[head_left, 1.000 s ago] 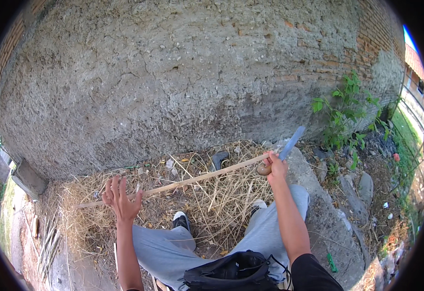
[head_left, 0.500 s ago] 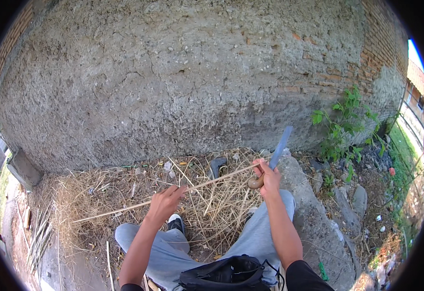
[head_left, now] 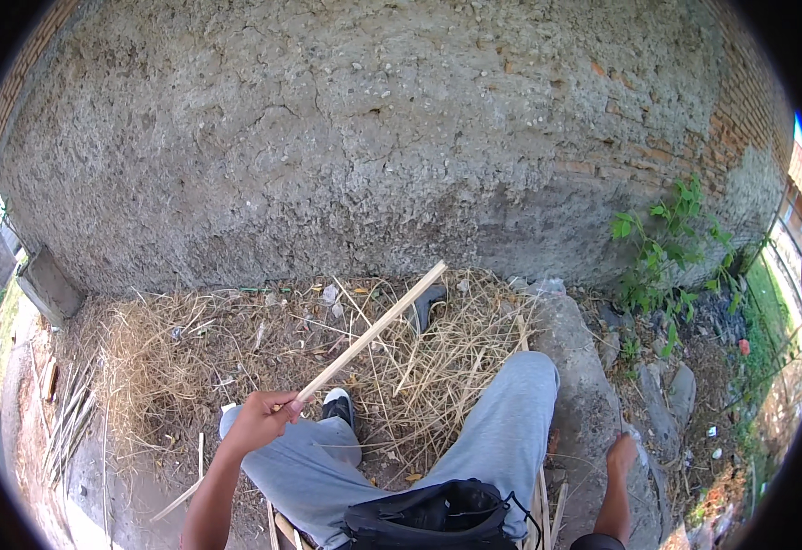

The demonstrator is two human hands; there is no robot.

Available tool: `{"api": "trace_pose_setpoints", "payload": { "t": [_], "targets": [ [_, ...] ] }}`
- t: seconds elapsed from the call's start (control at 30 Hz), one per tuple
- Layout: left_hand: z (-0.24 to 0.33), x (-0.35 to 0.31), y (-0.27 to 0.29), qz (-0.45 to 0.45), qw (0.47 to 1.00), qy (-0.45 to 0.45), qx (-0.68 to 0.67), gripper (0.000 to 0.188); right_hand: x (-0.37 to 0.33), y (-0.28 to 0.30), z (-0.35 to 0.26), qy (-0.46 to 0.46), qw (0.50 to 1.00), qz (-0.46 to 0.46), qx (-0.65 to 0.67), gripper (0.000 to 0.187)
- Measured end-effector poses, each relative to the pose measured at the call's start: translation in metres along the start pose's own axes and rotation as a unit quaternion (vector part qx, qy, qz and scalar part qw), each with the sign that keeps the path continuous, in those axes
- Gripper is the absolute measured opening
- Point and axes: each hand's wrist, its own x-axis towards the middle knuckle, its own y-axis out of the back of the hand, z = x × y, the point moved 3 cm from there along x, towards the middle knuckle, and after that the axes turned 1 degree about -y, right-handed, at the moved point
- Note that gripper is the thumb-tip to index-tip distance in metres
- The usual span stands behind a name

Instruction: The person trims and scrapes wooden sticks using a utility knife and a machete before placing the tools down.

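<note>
- A rough grey wall (head_left: pixel 327 165) fills the upper half of the frame, its plaster giving way to brick toward the right.
- Dry straw (head_left: pixel 153 367) spreads below it, from the left across the middle, loose and tangled.
- My legs in grey trousers (head_left: pixel 497 417) stand apart at lower centre, knees toward the wall.
- A concrete slab (head_left: pixel 584 394) slants down at right of centre, just beside my right knee.
- A leafy green plant (head_left: pixel 671 246) grows against the wall's foot at the right.
- A black bag (head_left: pixel 428 518) sits in my lap at the bottom edge, its top gaping.
- The pale wooden strip (head_left: pixel 373 335) is at the centre, slanting from my grip up and to the right, its upper end in front of the straw and wall.
- My left hand (head_left: pixel 261 422), left of centre, is clamped on that strip, thumb and fingers together around it.
- My right hand (head_left: pixel 621 456) is low at the right, over the slab; its fingers look curled, but I cannot tell what they grip.
- A black shoe (head_left: pixel 338 408) with a white toe shows just right of my left hand.
</note>
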Motion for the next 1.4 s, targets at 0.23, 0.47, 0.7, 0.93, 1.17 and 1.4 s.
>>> {"api": "trace_pose_setpoints", "payload": {
  "t": [0.23, 0.47, 0.7, 0.93, 1.17, 1.4],
  "targets": [
    [0.004, -0.007, -0.006, -0.062, 0.989, 0.059, -0.122, 0.027, -0.031, -0.087, 0.078, -0.136, 0.989, -0.063, -0.015, 0.031],
    [0.002, -0.008, -0.018, -0.073, 0.980, 0.075, -0.171, 0.029, -0.041, -0.104, 0.094, -0.098, 0.994, -0.028, 0.034, 0.050],
    [-0.001, -0.008, -0.024, -0.066, 0.972, 0.088, -0.208, 0.029, -0.138, -0.079, 0.053, 0.004, 0.997, 0.050, 0.061, 0.047],
    [-0.008, -0.005, -0.028, -0.070, 0.976, 0.098, -0.181, 0.029, -0.191, -0.113, 0.051, -0.083, 0.994, 0.005, 0.078, 0.050],
    [-0.012, -0.012, -0.027, -0.063, 0.974, 0.101, -0.195, 0.028, -0.179, -0.114, 0.044, -0.113, 0.984, -0.119, 0.066, 0.037],
    [-0.018, -0.011, -0.026, -0.067, 0.972, 0.113, -0.192, 0.027, -0.179, -0.117, 0.047, -0.091, 0.987, -0.118, 0.054, 0.035]
  ]
}}
